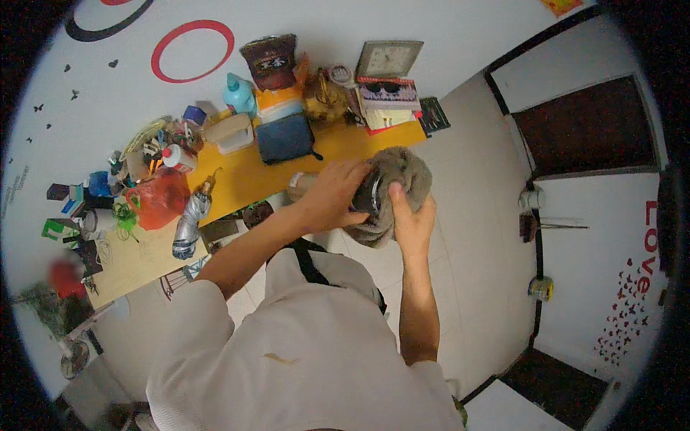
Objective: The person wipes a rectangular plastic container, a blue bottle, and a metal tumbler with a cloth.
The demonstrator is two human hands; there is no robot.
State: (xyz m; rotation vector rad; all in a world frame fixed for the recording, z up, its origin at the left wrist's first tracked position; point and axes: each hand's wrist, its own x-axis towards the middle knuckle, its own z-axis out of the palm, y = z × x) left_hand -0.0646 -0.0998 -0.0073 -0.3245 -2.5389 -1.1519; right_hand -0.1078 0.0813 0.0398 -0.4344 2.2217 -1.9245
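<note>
My left hand [337,196] grips a dark cylindrical container [367,195] with a shiny silver rim. A grey-brown cloth [407,167], thick and bunched up, wraps around the container's right end. My right hand [414,218] clasps that cloth, its thumb pressed on the side facing me. Cloth and fingers hide much of the container. Left of my left hand a pale, see-through cylindrical piece [302,183] shows; whether it belongs to the container I cannot tell. Both hands are in front of my body, by the table's near right edge.
On the yellow table [237,188] lie a folded silver umbrella [191,223], a red plastic bag [161,199], a dark blue zip pouch [285,138] and a plastic food box [232,132]. Behind stand a blue bottle [239,97] and a framed clock [389,59]. Tiled floor [474,215] extends right.
</note>
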